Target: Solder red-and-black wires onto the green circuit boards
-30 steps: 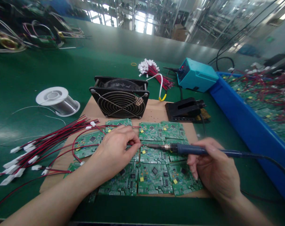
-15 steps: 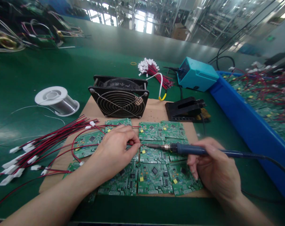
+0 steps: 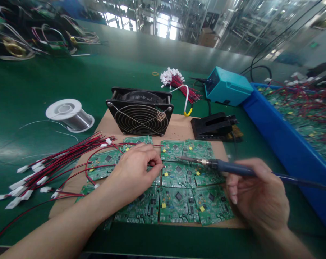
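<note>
Fingers of your left hand [image 3: 137,169] pinched a thin red wire [image 3: 98,168] against green circuit boards [image 3: 179,196]; your right hand [image 3: 257,196] gripped a blue-handled soldering iron [image 3: 233,168], tip raised.

Electronics assembly workshop. Indicated by green bench mat [image 3: 44,82], soldering station [image 3: 227,86], solder spool [image 3: 69,115], extraction fan [image 3: 141,112], circuit boards [image 3: 179,194], blue bin [image 3: 287,144] of boards. Industrial shelving behind.

Matt green circuit boards [image 3: 179,201] on plain brown cardboard [image 3: 179,126], soldering iron [image 3: 233,168] with blue plastic grip and metal tip, black fan [image 3: 140,113] with wire-metal grille, shiny solder spool [image 3: 70,115], matt green bench mat [image 3: 57,82]
</note>
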Demonstrator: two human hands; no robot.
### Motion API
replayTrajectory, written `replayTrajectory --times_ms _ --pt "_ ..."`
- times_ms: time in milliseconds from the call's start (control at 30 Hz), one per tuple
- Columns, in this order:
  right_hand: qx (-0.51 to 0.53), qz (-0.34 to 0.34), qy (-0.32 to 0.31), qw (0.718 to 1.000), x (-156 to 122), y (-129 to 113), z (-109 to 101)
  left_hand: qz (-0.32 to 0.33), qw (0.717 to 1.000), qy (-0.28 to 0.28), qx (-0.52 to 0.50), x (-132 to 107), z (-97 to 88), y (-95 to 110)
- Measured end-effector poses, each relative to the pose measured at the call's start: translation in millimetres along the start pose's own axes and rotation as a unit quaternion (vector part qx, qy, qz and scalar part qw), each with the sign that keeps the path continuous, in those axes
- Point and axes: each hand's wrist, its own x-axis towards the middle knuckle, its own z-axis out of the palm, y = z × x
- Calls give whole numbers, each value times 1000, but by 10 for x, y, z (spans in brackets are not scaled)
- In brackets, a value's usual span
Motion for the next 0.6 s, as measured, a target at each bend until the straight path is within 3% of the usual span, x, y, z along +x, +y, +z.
replayTrajectory --times_ms 200,400,533,600 --pt "-1 -13 0 1000 19 -6 2 7 1000 10 11 -15 2 2" --pt "17 -67 7 998 50 -29 -80 41 999 -2 32 3 -11 -16" --pt "30 -103 7 994 85 -51 -147 95 991 90 3 -106 -172 144" --pt "39 -114 19 993 97 -67 -162 111 987 107 -47 -267 -300 280"
